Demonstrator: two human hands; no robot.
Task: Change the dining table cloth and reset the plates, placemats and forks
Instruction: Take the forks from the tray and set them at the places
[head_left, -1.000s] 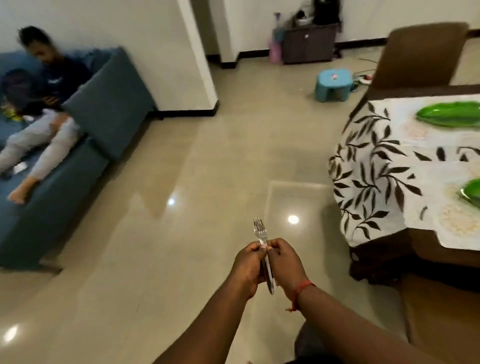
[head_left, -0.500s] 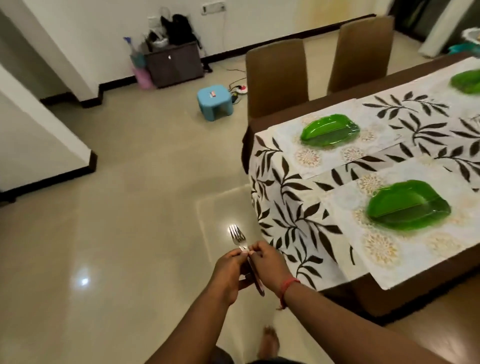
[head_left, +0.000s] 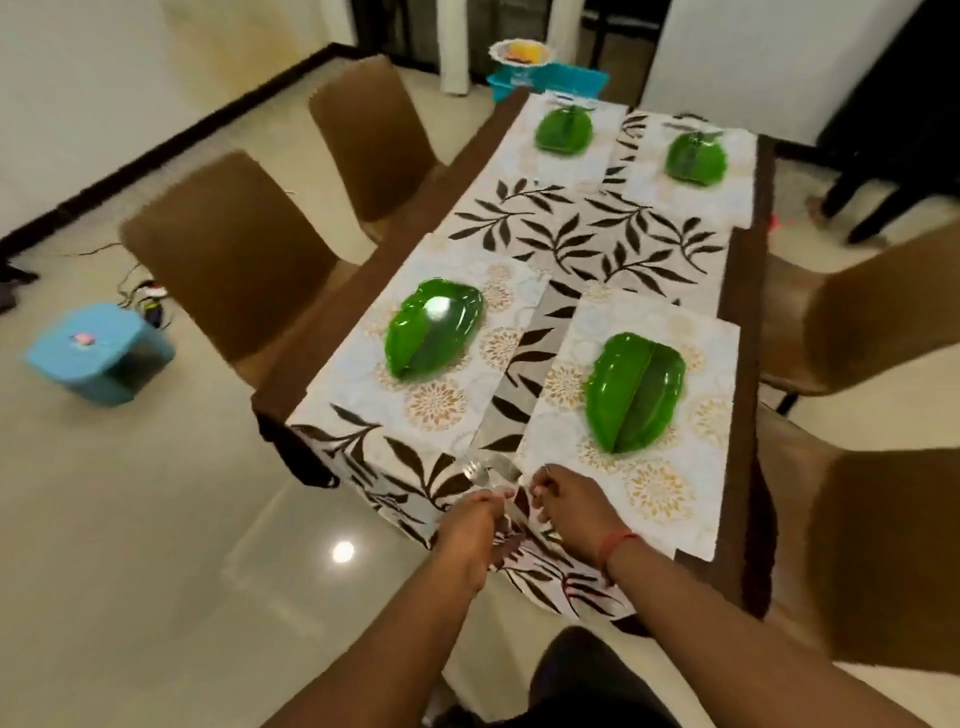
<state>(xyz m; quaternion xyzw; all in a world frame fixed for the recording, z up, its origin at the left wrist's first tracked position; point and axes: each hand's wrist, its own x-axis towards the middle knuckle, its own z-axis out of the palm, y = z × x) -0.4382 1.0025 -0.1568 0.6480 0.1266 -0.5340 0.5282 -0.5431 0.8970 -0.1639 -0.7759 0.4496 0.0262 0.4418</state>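
Observation:
The dining table carries a white cloth with dark leaf print (head_left: 582, 239). Several pale placemats lie on it, each under a green leaf-shaped plate: near left (head_left: 434, 326), near right (head_left: 634, 389), far left (head_left: 564, 130), far right (head_left: 695, 155). Both far plates seem to have a fork on them. At the near end of the table my left hand (head_left: 475, 525) grips a bunch of metal forks (head_left: 485, 475), tines pointing up. My right hand (head_left: 574, 506) pinches one of those forks beside the left hand.
Brown chairs stand on the left (head_left: 234, 260), (head_left: 371, 135) and on the right (head_left: 878, 312), (head_left: 893, 556). A blue stool (head_left: 98, 353) and cables lie on the floor at left. A blue basket (head_left: 550, 83) sits beyond the table's far end.
My view has swung right from the sofa and floor to the whole table. Both hands, still holding the forks, now hover over the table's near end.

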